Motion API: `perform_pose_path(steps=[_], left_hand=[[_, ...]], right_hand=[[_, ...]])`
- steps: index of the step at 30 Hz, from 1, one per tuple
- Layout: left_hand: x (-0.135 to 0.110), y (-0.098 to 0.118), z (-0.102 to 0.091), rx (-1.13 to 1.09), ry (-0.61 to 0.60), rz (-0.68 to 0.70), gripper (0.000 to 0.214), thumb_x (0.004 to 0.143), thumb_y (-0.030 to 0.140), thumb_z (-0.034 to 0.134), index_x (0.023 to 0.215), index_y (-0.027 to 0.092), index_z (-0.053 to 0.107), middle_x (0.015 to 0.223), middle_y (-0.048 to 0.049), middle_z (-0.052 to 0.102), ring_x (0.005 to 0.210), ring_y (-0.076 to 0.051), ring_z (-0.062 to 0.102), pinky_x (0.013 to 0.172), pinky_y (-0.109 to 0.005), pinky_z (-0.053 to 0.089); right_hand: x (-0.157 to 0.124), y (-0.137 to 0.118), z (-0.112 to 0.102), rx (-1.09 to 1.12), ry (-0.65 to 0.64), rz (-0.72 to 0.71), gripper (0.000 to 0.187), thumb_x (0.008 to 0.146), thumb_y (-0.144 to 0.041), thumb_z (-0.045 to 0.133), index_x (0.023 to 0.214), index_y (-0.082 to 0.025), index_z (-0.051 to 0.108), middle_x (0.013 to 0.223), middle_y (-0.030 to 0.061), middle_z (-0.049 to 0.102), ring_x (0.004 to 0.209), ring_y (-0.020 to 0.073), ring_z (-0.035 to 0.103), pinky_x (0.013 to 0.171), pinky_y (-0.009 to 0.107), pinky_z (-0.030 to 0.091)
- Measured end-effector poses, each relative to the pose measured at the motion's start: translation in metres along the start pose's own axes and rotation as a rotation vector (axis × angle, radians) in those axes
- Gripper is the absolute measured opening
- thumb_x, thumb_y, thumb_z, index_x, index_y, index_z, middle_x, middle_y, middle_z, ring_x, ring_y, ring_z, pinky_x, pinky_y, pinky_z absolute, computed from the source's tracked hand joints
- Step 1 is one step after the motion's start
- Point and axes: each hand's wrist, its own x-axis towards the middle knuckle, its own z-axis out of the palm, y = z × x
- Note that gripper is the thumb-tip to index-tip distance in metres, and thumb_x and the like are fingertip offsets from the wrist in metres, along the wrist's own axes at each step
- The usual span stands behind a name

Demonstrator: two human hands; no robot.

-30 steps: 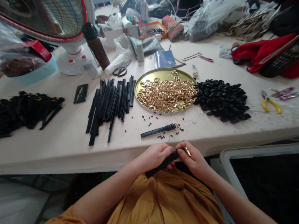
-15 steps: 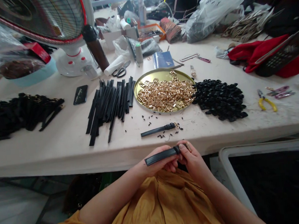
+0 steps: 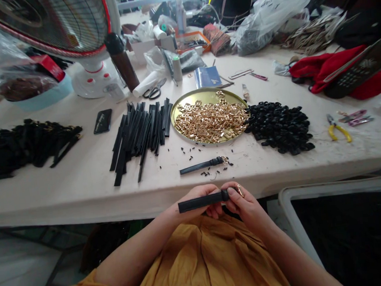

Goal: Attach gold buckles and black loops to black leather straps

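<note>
The right hand [image 3: 240, 201] is pinching one end of a flat, narrow black strap [image 3: 200, 201] beside a shiny gold metal buckle [image 3: 240, 191], its grip pressing thumb and fingers together on it. The strap is lying across the palm of the left hand [image 3: 203, 191], pointing toward nine o'clock; the left grip is curling beneath, but whether it is pinching I cannot tell. From the hands, a pale cloth-covered worktop [image 3: 80, 183] is spreading toward twelve o'clock, where a similar black buckled strap [image 3: 199, 166] is lying, a round gold-coloured tray [image 3: 206, 95] sitting beyond. Long flat black strips [image 3: 138, 136] are lying at eleven o'clock, small rounded black pieces [image 3: 281, 128] are piling up at one, yellow-handled pliers [image 3: 333, 125] are resting at two.
</note>
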Motion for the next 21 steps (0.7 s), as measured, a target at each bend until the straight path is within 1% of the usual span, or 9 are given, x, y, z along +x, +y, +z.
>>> perform_pose_path(steps=[3, 6, 9, 10, 12, 14, 16, 18, 21], left_hand=[[0.006, -0.004, -0.002, -0.034, 0.030, 0.014, 0.034, 0.073, 0.048, 0.054, 0.073, 0.014, 0.050, 0.057, 0.0021, 0.057, 0.045, -0.007, 0.053, 0.045, -0.018, 0.039], [0.006, 0.001, -0.015, -0.113, -0.018, -0.028, 0.042, 0.071, 0.054, 0.055, 0.075, 0.013, 0.053, 0.060, 0.0001, 0.060, 0.048, -0.008, 0.055, 0.046, -0.019, 0.038], [-0.001, 0.019, -0.031, -0.131, -0.168, -0.118, 0.056, 0.072, 0.065, 0.045, 0.085, 0.012, 0.057, 0.073, -0.0060, 0.065, 0.059, -0.012, 0.060, 0.053, -0.022, 0.043], [-0.003, 0.025, -0.035, -0.081, -0.222, -0.138, 0.056, 0.072, 0.065, 0.045, 0.086, 0.012, 0.058, 0.076, -0.0068, 0.066, 0.063, -0.012, 0.061, 0.056, -0.022, 0.044], [-0.006, 0.036, -0.037, 0.096, -0.294, -0.145, 0.046, 0.071, 0.057, 0.054, 0.082, 0.013, 0.058, 0.075, -0.0049, 0.065, 0.066, -0.012, 0.060, 0.059, -0.022, 0.044], [-0.006, 0.040, -0.032, 0.278, -0.273, -0.114, 0.032, 0.074, 0.046, 0.058, 0.074, 0.014, 0.057, 0.069, -0.0017, 0.063, 0.064, -0.011, 0.059, 0.059, -0.021, 0.044], [-0.003, 0.038, -0.023, 0.381, -0.201, -0.078, 0.026, 0.079, 0.038, 0.052, 0.073, 0.014, 0.056, 0.065, -0.0006, 0.061, 0.061, -0.010, 0.058, 0.058, -0.021, 0.045], [0.001, 0.032, -0.015, 0.413, -0.144, -0.047, 0.024, 0.082, 0.035, 0.046, 0.076, 0.013, 0.055, 0.065, -0.0015, 0.060, 0.059, -0.010, 0.058, 0.057, -0.021, 0.046], [0.003, 0.026, -0.007, 0.409, -0.106, -0.016, 0.025, 0.082, 0.034, 0.043, 0.081, 0.012, 0.055, 0.068, -0.0029, 0.060, 0.059, -0.011, 0.058, 0.056, -0.022, 0.047]], right_hand=[[0.002, 0.001, 0.004, 0.016, 0.048, -0.019, 0.026, 0.081, -0.045, 0.048, 0.091, -0.021, 0.049, 0.052, -0.0075, 0.035, 0.043, 0.0077, 0.029, 0.040, 0.020, 0.021], [0.005, -0.004, 0.009, -0.025, 0.107, -0.066, 0.027, 0.082, -0.046, 0.045, 0.091, -0.022, 0.049, 0.053, -0.0071, 0.035, 0.044, 0.0085, 0.032, 0.041, 0.021, 0.025], [0.006, -0.015, 0.007, -0.258, 0.098, -0.175, 0.027, 0.084, -0.044, 0.042, 0.095, -0.021, 0.050, 0.053, -0.0059, 0.039, 0.046, 0.0102, 0.037, 0.043, 0.022, 0.030], [0.006, -0.018, 0.005, -0.369, 0.088, -0.221, 0.026, 0.085, -0.043, 0.042, 0.096, -0.021, 0.051, 0.056, -0.0044, 0.044, 0.049, 0.0111, 0.041, 0.046, 0.023, 0.033], [0.005, -0.022, 0.001, -0.582, 0.070, -0.301, 0.025, 0.085, -0.040, 0.041, 0.097, -0.021, 0.052, 0.067, -0.0003, 0.055, 0.059, 0.0136, 0.050, 0.054, 0.025, 0.038], [0.004, -0.022, -0.002, -0.720, 0.074, -0.342, 0.024, 0.086, -0.038, 0.040, 0.098, -0.021, 0.053, 0.075, 0.0021, 0.059, 0.064, 0.0155, 0.054, 0.058, 0.026, 0.041], [0.003, -0.020, -0.002, -0.764, 0.103, -0.349, 0.025, 0.087, -0.037, 0.038, 0.098, -0.021, 0.052, 0.076, 0.0027, 0.060, 0.065, 0.0160, 0.055, 0.059, 0.026, 0.042], [0.003, -0.017, 0.001, -0.754, 0.125, -0.346, 0.025, 0.087, -0.037, 0.037, 0.097, -0.021, 0.052, 0.078, 0.0037, 0.061, 0.068, 0.0167, 0.056, 0.061, 0.027, 0.043], [0.005, -0.012, 0.005, -0.669, 0.110, -0.329, 0.025, 0.087, -0.039, 0.037, 0.094, -0.021, 0.052, 0.081, 0.0048, 0.062, 0.072, 0.0176, 0.057, 0.065, 0.029, 0.044]])
